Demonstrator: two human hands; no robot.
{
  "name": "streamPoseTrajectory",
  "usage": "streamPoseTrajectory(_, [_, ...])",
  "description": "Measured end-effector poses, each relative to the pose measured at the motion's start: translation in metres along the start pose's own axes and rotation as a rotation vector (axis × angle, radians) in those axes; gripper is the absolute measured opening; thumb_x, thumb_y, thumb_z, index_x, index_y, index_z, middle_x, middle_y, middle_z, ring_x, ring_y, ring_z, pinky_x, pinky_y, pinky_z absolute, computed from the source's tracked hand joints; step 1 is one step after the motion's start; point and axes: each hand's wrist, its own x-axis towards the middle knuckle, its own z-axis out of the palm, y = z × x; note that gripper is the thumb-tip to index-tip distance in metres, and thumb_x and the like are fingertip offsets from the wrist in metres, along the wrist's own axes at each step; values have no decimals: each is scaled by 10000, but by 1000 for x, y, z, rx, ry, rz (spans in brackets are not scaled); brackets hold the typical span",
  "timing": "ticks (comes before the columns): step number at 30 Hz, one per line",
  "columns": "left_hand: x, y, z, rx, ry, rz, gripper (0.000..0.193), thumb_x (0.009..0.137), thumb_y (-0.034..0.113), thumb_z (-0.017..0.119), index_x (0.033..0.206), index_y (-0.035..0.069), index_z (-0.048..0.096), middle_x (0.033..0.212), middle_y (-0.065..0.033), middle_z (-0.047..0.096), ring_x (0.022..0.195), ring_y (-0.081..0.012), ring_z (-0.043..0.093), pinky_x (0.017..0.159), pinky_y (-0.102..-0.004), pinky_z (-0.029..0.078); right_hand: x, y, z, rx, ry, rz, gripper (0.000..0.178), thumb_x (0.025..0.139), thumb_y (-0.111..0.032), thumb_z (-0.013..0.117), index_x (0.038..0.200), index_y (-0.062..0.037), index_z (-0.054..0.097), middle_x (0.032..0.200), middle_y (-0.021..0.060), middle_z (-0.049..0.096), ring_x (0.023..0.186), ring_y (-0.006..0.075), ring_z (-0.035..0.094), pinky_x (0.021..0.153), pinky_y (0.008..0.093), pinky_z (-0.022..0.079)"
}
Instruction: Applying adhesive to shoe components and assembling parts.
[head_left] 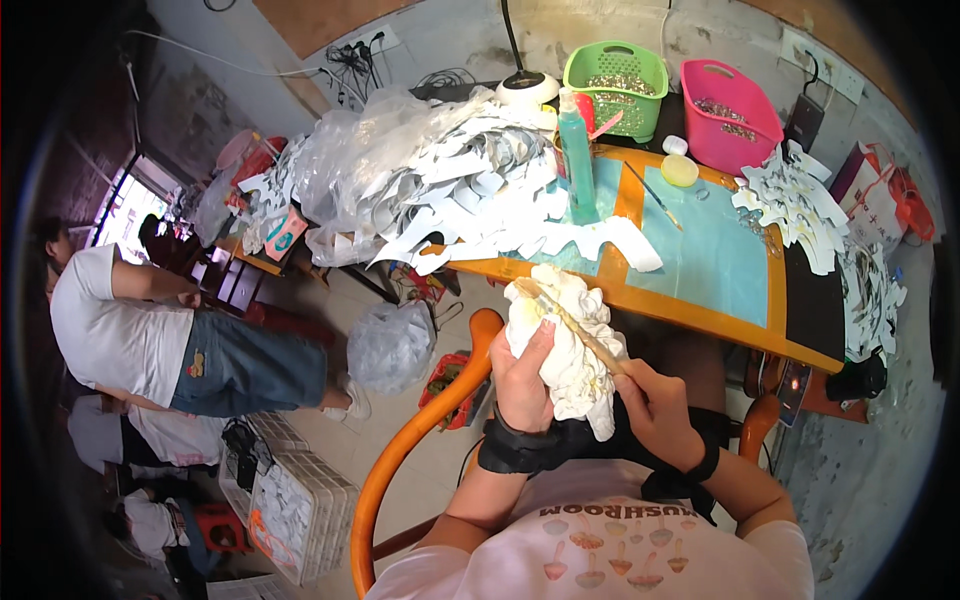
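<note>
My left hand (524,388) is closed around a crumpled white cloth (585,395) with yellowish stains, held above my lap in front of the table edge. Its thumb presses on the cloth's near side. Across the cloth lies a light wooden-handled brush (592,345), its wider end toward the upper left. My right hand (660,415) pinches the lower right end of the handle. Some of the brush's wide end is lost among the folds, so the bristles are hard to make out. Black bands circle both wrists.
On the table (700,300) lie a heap of white cut pieces (480,180), a teal bottle (577,160) and a thin brush (655,197). Green (640,120) and pink baskets (735,150) stand behind. An orange chair arm (420,430) curves at left; beyond it stands another person (140,320).
</note>
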Motion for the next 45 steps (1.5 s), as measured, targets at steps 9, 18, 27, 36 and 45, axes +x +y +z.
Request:
streamPoseTrajectory(9, [-6,0,-2,-11,22,-7,273,915,66,500,1158,-56,523,1088,-139,621,934,-205,629,847,-324,492,4,9,5,-200,159,-239,94,841,-74,608,925,-33,615,677,140,597,569,292,608,505,341,477])
streamPoseTrajectory(18, [-7,-2,-2,25,57,-14,241,915,40,516,1134,-61,535,1044,-138,630,889,-198,635,794,-310,507,1,20,11,-262,210,-270,116,831,-82,623,934,-33,605,664,109,589,552,251,606,480,323,467])
streamPoseTrajectory(27, [-10,-18,-20,169,63,-5,231,902,45,532,1108,-57,552,1018,-125,636,856,-177,633,769,-297,505,2,16,13,-207,189,-242,91,854,-83,592,931,-35,593,660,122,577,555,262,602,491,335,464])
streamPoseTrajectory(36, [-12,-40,-36,190,11,2,188,892,18,564,1065,-52,581,982,-88,653,818,-129,631,745,-259,504,7,8,-1,274,-128,108,148,941,-119,500,946,-11,602,573,117,516,493,196,541,500,294,428])
streamPoseTrajectory(45, [9,9,-35,261,-148,124,311,801,-5,640,1097,-70,572,1019,-109,652,870,-151,637,792,-292,505,6,5,-4,135,-101,41,156,948,-123,491,951,-20,609,569,130,495,471,239,517,487,304,414])
